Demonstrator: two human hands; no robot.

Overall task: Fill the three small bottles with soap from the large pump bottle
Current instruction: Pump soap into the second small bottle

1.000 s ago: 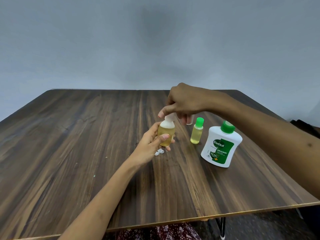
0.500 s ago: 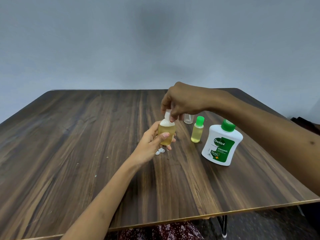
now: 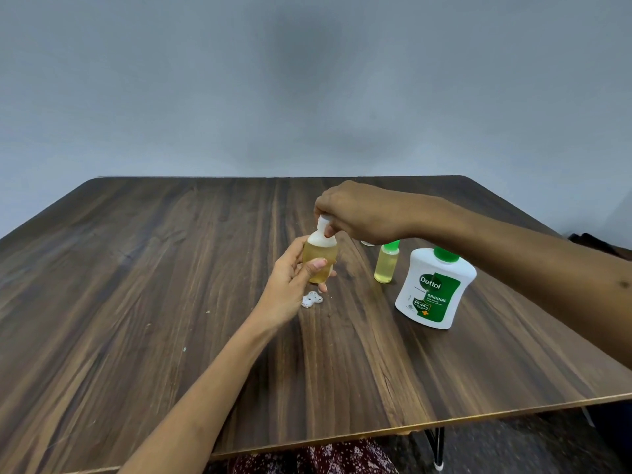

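Observation:
My left hand [image 3: 290, 285] grips a small round bottle [image 3: 319, 260] of amber soap, held upright above the table. My right hand [image 3: 359, 210] pinches that bottle's white cap [image 3: 323, 227] from above. A second small bottle [image 3: 386, 263] with a green cap and yellow liquid stands to the right. Behind my right hand, only the clear base of a third small bottle [image 3: 367, 242] shows. The large white soap bottle [image 3: 434, 289] with a green label and green top stands at the right; its top is partly hidden by my forearm.
A small white object [image 3: 312, 299] lies on the dark wooden table [image 3: 136, 285] just below my left hand. The table's front edge runs near my body, and a grey wall stands behind.
My right hand has come down onto the white cap and now pinches it; the index finger that stuck out a second ago is curled in. The left hand has kept the bottle almost still.

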